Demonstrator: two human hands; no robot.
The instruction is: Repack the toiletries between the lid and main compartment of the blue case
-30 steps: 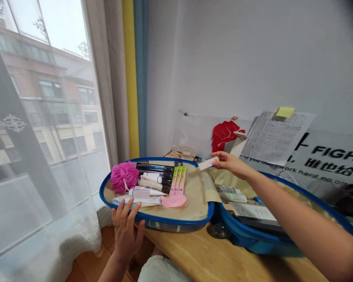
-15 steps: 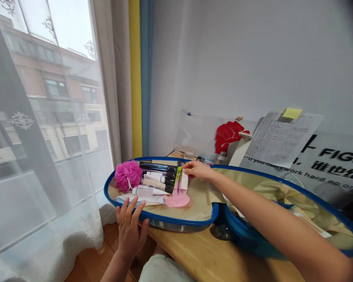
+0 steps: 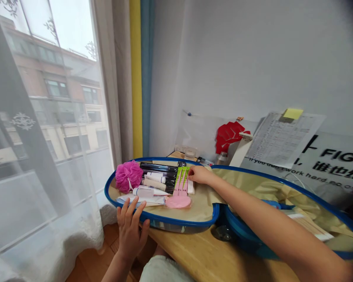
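One slim white rectangular box (image 3: 191, 188): inside the blue-rimmed oval suitcase (image 3: 201, 197), long axis along three green-and-pink flat packets (image 3: 181, 182).
Your right hand (image 3: 200, 174): nearer, at the box's far end; its grip is hidden, cannot tell.
Your left hand (image 3: 131, 223): loosely spread over the rim (image 3: 176, 222).

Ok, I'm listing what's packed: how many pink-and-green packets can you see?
3 packets, side by side in the case, between the black items and the white box. The right hand may hide more.
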